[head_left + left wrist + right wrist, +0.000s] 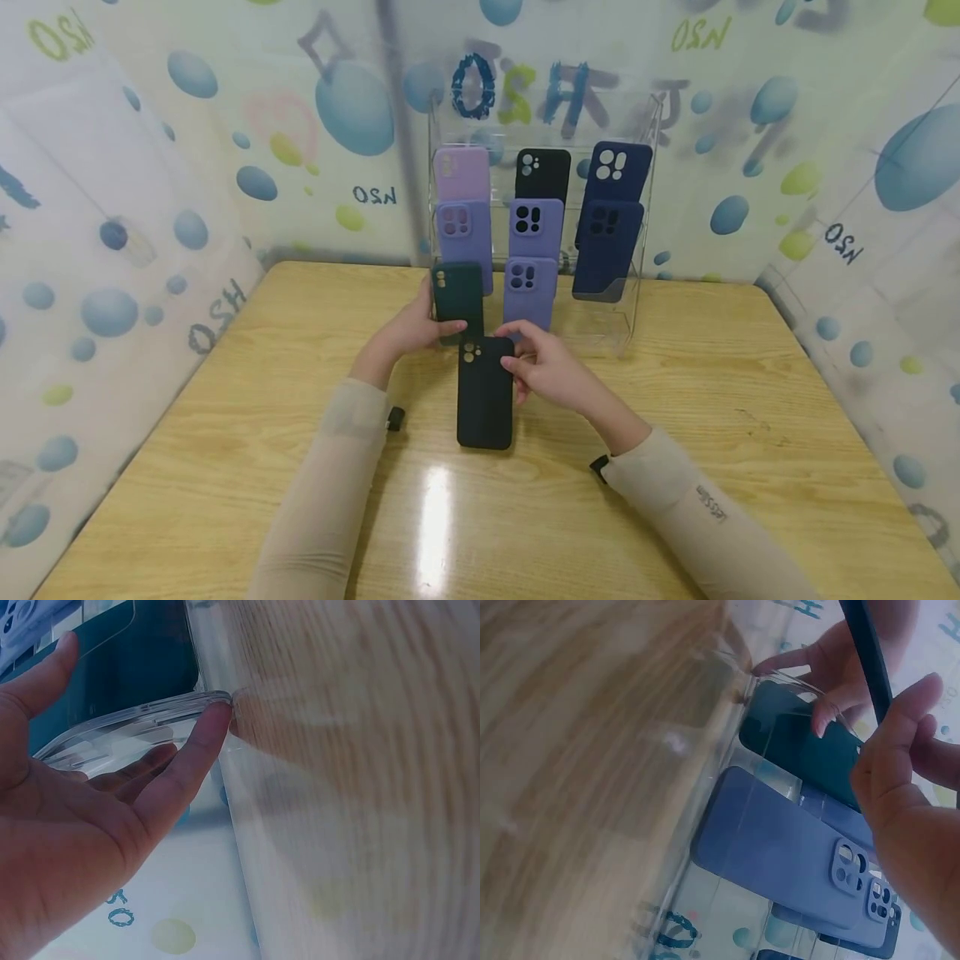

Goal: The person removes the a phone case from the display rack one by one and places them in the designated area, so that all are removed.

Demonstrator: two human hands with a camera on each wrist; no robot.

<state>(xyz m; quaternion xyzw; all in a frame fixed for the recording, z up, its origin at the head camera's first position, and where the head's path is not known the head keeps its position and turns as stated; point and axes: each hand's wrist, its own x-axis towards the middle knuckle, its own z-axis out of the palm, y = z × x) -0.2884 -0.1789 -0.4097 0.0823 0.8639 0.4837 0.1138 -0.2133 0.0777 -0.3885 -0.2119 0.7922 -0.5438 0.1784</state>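
Observation:
My right hand point(551, 371) pinches a black phone case point(485, 400) by its upper right edge, in front of a clear display rack point(628, 329). In the right wrist view the phone case point(868, 656) appears edge-on between thumb and fingers. At the rack's lower left corner, my left hand point(411, 327) holds the rack's side, thumb in front and fingers behind. The left wrist view has its index fingertip against the clear edge point(187, 700). Beside that thumb a dark green phone case point(459, 300) stands in the bottom tier, a lilac phone case point(530, 292) to its right.
Higher tiers hold a pink case point(462, 171), a black case point(542, 171), purple cases point(463, 242) and navy cases point(609, 250). The rack stands on a wooden table point(720, 433) against a patterned backdrop point(300, 217) at the table's back edge.

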